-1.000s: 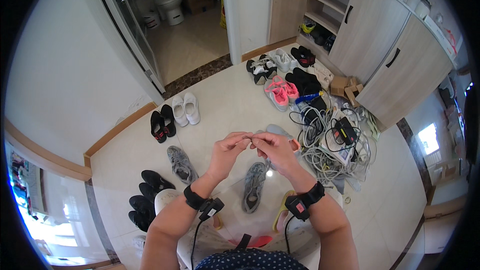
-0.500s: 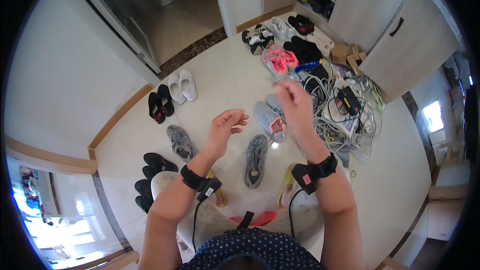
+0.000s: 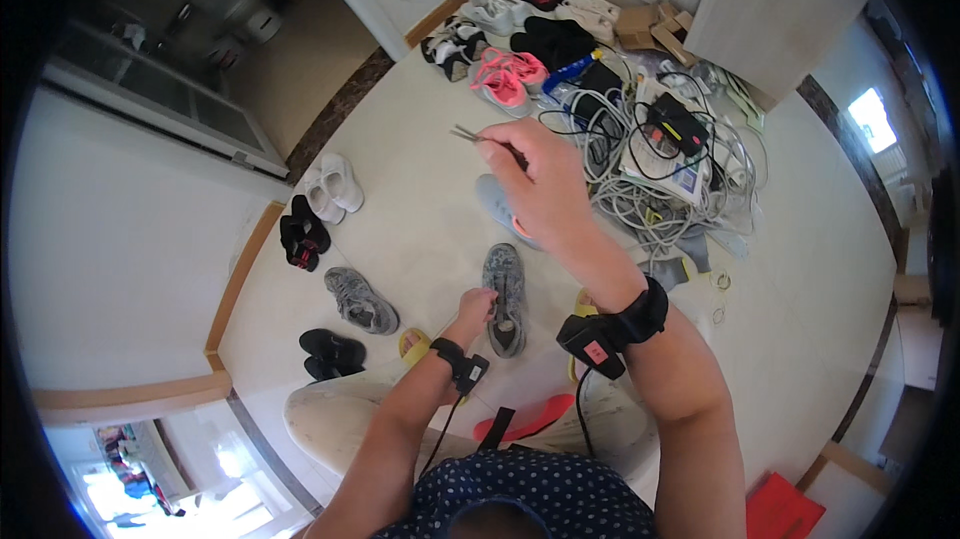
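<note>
My left hand (image 3: 477, 307) is at the side of a mottled grey sneaker (image 3: 503, 279) on the floor before me. Its fingers are closed on the shoe near the opening; the exact grip is partly hidden. My right hand (image 3: 540, 174) is raised above the floor, shut on small scissors (image 3: 465, 132). Their two thin metal tips point left, slightly apart, and most of the handle is inside my fist. Behind this hand lies a pale grey shoe (image 3: 500, 204) with coral lining, partly covered. The matching mottled sneaker (image 3: 361, 300) sits to the left.
White shoes (image 3: 335, 187), black-and-red shoes (image 3: 304, 232) and black shoes (image 3: 333, 349) line the left. More footwear, including pink-and-grey sneakers (image 3: 505, 81), stands at the back. A tangled cable heap (image 3: 640, 209) with a black box (image 3: 679, 124) covers the floor at right, before a cabinet (image 3: 780, 19).
My left hand has come down and back onto the grey sneaker. My right hand has moved left, and the scissor tips now show. The view has shifted slightly.
</note>
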